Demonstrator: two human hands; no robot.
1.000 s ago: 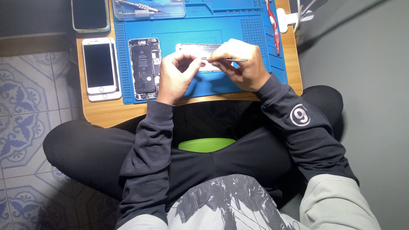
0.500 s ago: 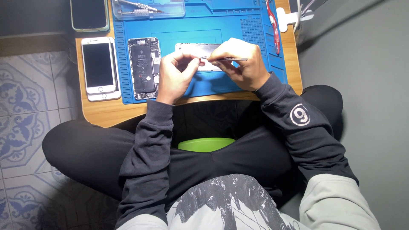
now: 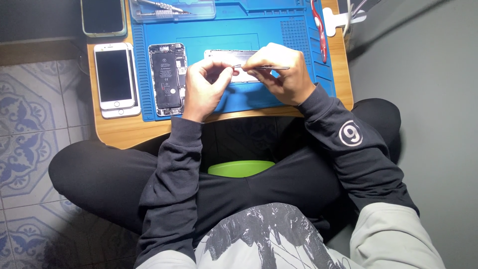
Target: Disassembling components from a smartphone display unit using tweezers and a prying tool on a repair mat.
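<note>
Tweezers (image 3: 264, 67) sit pinched in the right hand (image 3: 281, 74), fingers closed round the thin metal shaft, tips pointing left toward the left hand (image 3: 206, 87). The left hand is curled almost shut, thumb and forefinger pressed together on something small at the tweezers' tips; what that is cannot be made out. Both hands hover over a white phone panel (image 3: 226, 54) lying flat on the blue mat (image 3: 259, 30), and they cover most of it, so only its upper left edge shows. Whether either hand rests on the panel cannot be told.

Just left of the left hand lies an opened phone (image 3: 167, 78), its black battery and inner parts facing up, also on the mat. Further left, off the mat, a white phone (image 3: 114, 77) lies screen up on the wooden table (image 3: 117, 132), stacked on something white of like shape. Above it, at the table's far corner, is a dark phone (image 3: 102, 16) in a pale green case. A clear tray (image 3: 172, 9) with metal tools stands along the mat's far edge. A red tool (image 3: 319, 27) lies on the mat's right side, well apart from the right hand.

The person sits cross-legged on the floor in dark sleeves and trousers, knees under the low table. A green bowl (image 3: 241, 168) rests in the lap.
</note>
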